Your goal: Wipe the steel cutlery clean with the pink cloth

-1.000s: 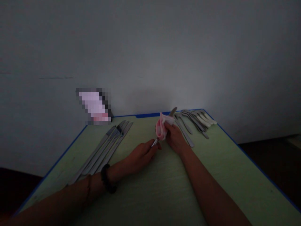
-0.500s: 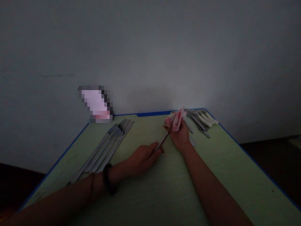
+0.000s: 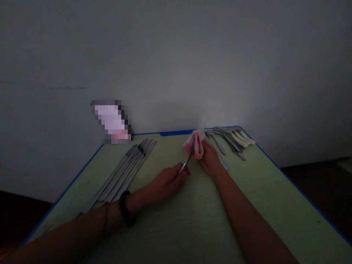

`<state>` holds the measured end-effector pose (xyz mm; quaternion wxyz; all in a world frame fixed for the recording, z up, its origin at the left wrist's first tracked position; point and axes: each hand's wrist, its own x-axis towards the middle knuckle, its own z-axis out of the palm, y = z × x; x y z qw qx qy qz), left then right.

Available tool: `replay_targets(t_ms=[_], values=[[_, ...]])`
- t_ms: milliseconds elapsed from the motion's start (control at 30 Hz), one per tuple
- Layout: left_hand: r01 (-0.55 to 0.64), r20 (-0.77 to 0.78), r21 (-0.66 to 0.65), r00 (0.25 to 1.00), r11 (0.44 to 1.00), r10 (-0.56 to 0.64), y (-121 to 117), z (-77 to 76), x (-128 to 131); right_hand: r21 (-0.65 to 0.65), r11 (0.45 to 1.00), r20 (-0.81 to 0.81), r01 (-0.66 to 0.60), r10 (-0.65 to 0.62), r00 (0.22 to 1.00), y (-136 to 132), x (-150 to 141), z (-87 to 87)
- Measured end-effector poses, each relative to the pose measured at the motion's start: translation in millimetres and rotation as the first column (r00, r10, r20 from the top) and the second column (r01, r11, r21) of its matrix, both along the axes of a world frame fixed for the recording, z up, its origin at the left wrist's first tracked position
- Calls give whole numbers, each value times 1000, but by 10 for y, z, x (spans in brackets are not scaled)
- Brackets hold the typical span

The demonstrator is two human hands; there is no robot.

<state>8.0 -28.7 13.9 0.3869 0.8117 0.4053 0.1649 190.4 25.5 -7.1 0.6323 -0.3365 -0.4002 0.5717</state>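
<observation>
A dim, plain grey wall [image 3: 176,62] stands behind a pale green table [image 3: 170,234]. Above the tabletop, the left hand [image 3: 169,181] has its fingers closed around the near end of a metal utensil [image 3: 186,163], which slants away and up toward the right. Its far end goes into a pink-and-white cloth [image 3: 197,145], bunched and folded at the fingertips of the right hand [image 3: 210,157], whose fingers grip it from the right; their exact spread is hidden by the cloth. The utensil's bare part is slim, smooth and shiny; the covered part cannot be seen.

On the table's left, several long knives [image 3: 125,176] lie side by side, slanting away. At the far right is a cluster of dark metal cutlery [image 3: 229,141] with white-handled pieces [image 3: 242,137] beside it. A blue rim edges the table. At its far left corner, a pixelated object [image 3: 111,121] leans near the wall.
</observation>
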Motion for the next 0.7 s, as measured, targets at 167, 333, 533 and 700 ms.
replay_targets(t_ms=[167,333,533,700], values=[[-13,63,-69,998,998,17,12,-15,-7,44,999,88,-12,8,996,-52,-28,1],[-11,92,-102,996,995,21,16,-22,-2,-4,960,-20,-282,281,959,-17,-78,-73],[-18,8,-53,1000,998,18,21,-25,0,-32,952,-34,-305,304,952,18,-87,-121],[-28,-14,1,1000,1000,28,19,-5,-5,-50,988,-133,-149,141,981,57,-114,-112]])
